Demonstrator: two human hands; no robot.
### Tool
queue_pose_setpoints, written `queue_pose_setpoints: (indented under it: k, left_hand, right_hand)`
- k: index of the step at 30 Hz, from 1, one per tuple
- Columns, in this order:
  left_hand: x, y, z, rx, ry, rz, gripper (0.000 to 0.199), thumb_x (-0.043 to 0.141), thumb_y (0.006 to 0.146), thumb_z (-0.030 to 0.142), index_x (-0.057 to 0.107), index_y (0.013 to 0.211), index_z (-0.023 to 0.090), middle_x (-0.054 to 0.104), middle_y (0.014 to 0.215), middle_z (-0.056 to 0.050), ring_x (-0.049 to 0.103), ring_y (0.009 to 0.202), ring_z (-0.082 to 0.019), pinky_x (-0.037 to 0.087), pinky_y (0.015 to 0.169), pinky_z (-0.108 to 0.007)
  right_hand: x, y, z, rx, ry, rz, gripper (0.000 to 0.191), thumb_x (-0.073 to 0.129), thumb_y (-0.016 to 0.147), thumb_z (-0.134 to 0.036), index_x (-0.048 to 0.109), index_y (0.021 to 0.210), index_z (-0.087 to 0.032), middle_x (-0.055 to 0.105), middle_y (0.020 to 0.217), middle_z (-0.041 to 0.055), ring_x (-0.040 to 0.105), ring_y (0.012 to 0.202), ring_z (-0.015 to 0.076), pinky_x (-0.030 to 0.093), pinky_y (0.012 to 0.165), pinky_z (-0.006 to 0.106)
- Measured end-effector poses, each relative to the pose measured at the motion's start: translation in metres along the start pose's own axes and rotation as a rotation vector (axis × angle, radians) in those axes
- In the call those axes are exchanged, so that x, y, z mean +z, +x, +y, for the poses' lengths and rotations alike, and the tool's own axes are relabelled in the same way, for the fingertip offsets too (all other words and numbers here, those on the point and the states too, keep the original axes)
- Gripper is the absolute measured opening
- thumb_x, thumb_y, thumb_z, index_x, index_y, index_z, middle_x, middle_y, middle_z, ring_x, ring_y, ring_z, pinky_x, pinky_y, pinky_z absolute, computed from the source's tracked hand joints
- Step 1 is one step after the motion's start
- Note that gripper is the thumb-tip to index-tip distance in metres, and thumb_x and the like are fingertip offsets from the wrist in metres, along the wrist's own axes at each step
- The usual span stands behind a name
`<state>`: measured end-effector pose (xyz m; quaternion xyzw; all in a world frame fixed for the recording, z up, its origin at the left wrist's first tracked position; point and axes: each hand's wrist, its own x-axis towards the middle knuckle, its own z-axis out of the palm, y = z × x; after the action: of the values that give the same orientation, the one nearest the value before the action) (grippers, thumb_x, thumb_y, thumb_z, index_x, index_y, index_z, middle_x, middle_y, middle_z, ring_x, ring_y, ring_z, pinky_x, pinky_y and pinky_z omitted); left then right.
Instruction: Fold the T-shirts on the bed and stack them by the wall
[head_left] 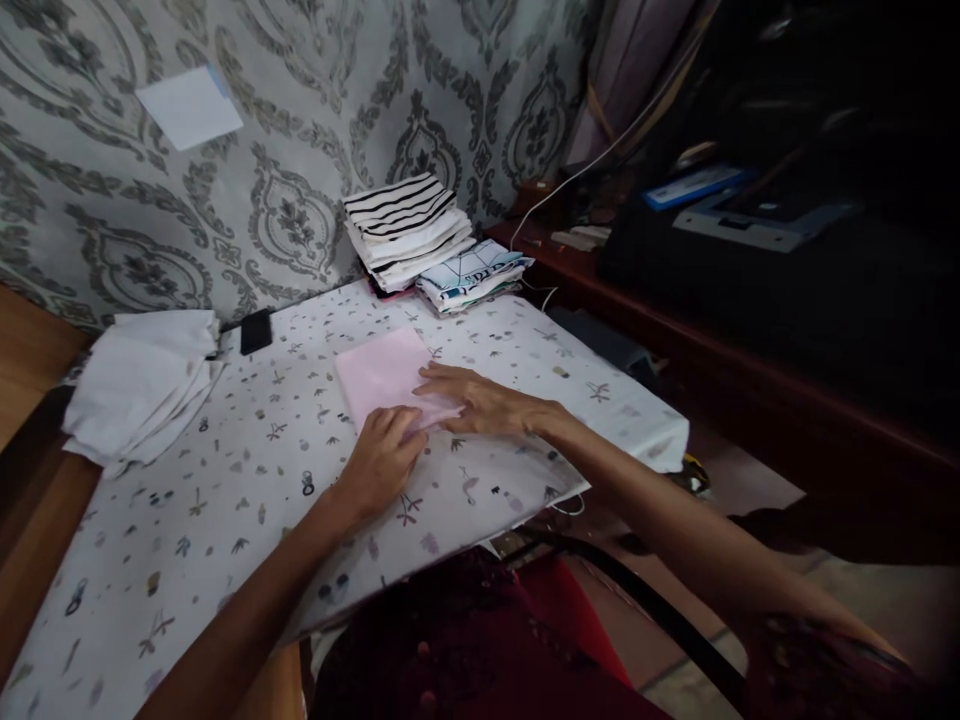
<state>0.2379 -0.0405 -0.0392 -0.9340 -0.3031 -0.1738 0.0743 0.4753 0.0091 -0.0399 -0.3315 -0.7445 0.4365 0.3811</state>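
Note:
A folded pink cloth (382, 368) lies flat on the printed white cover (247, 520). My left hand (384, 455) is at its near edge, fingers curled over the fabric and closed on it. At the near right corner rests my right hand (480, 400), its fingers stretched out across the pink cloth. A bit of the fabric shows between the two hands. The thumb of the left hand is mostly hidden.
Folded striped cloths (405, 225) are stacked at the back, beside a lower pile of printed cloths (476, 272). White cloths (146, 385) lie at the left, near a black phone (256, 331). A dark red desk (720, 370) stands at the right.

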Motion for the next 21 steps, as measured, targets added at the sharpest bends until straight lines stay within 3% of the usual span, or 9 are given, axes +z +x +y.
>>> queue_pose_setpoints:
  k: [6, 12, 21]
  left_hand:
    - [-0.003, -0.003, -0.005, -0.102, 0.131, 0.018, 0.036, 0.039, 0.095, 0.009, 0.068, 0.117, 0.015, 0.061, 0.127, -0.018, 0.055, 0.113, -0.032, 0.045, 0.094, -0.051]
    - [-0.005, -0.002, 0.000, -0.087, 0.126, -0.024, 0.025, 0.046, 0.097, 0.020, 0.070, 0.105, 0.017, 0.060, 0.130, -0.017, 0.052, 0.121, -0.033, 0.041, 0.100, -0.057]
    - [-0.008, -0.004, -0.004, -0.013, 0.220, -0.075, 0.028, 0.043, 0.093, 0.005, 0.068, 0.096, 0.016, 0.065, 0.122, -0.016, 0.055, 0.119, -0.032, 0.040, 0.101, -0.055]
  right_hand:
    - [0.009, -0.009, 0.021, -0.029, -0.044, 0.080, 0.036, 0.070, 0.080, -0.015, 0.072, 0.114, -0.027, 0.068, 0.129, 0.0047, 0.051, 0.135, 0.0289, 0.026, 0.120, 0.062]
    - [0.017, -0.013, 0.032, -0.039, -0.007, 0.136, 0.027, 0.067, 0.084, -0.024, 0.072, 0.110, -0.027, 0.068, 0.130, 0.0041, 0.049, 0.137, 0.0284, 0.023, 0.120, 0.064]
    - [0.021, -0.021, 0.033, -0.072, -0.057, 0.138, 0.026, 0.065, 0.085, -0.023, 0.074, 0.110, -0.028, 0.066, 0.132, 0.0045, 0.049, 0.138, 0.0279, 0.023, 0.121, 0.064]
